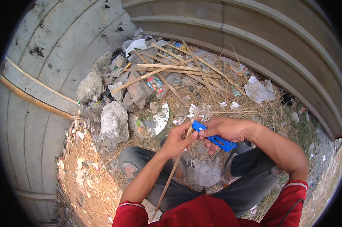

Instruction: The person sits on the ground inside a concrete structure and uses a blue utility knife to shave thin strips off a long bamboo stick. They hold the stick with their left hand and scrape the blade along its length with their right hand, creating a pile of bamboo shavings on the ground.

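My left hand is closed around a thin bamboo strip. The strip slants from above my fingers down past my lap. In my right hand is a blue utility knife, gripped near its front end with the thumb on top. That front end lies against the strip, right beside my left thumb and fingertips. I cannot make out the blade. Both hands are held between my bent knees.
Ahead, a loose pile of bamboo strips lies over dry grass and litter. Rough grey rocks stand to the left, beside a pale panel wall. A ribbed brown metal wall curves along the right. A clear plastic bag sits between my feet.
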Available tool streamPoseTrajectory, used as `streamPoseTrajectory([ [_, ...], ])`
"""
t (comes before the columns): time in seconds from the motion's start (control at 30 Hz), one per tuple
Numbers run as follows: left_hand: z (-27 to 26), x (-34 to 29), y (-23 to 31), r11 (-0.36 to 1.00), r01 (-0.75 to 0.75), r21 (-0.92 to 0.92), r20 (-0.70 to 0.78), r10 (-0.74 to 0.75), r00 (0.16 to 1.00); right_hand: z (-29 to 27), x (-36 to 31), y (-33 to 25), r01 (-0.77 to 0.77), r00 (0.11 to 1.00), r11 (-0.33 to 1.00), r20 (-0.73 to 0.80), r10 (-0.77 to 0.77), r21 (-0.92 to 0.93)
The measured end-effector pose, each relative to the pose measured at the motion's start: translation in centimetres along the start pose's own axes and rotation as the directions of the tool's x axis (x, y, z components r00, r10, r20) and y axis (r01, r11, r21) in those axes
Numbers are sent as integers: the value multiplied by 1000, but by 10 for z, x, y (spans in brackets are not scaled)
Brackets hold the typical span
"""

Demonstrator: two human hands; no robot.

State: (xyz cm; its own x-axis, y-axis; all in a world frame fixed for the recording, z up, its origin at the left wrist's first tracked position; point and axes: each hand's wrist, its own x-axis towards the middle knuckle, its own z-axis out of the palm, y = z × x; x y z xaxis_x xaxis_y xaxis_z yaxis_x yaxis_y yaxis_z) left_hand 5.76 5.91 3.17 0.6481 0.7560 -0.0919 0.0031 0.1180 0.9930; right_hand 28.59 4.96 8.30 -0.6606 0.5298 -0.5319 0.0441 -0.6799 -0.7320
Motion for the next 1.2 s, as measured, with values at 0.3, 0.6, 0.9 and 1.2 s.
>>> streamPoseTrajectory([
  [0.3,-14,-1,7,945,75,-317,125,-37,992,-11,-1,-13,4,992,998,125,-11,57],
  [0.6,0,1,15,962,58,-266,10,-58,998,-8,4,-9,-89,981,976,187,51,201],
  [0.9,2,-2,-7,984,75,163,-191,-43,981,16,14,0,15,997,993,-75,-7,114],
  [1.2,1,-6,-21,978,137,160,-257,-93,962,45,27,24,129,807,810,-415,-421,-572],
])
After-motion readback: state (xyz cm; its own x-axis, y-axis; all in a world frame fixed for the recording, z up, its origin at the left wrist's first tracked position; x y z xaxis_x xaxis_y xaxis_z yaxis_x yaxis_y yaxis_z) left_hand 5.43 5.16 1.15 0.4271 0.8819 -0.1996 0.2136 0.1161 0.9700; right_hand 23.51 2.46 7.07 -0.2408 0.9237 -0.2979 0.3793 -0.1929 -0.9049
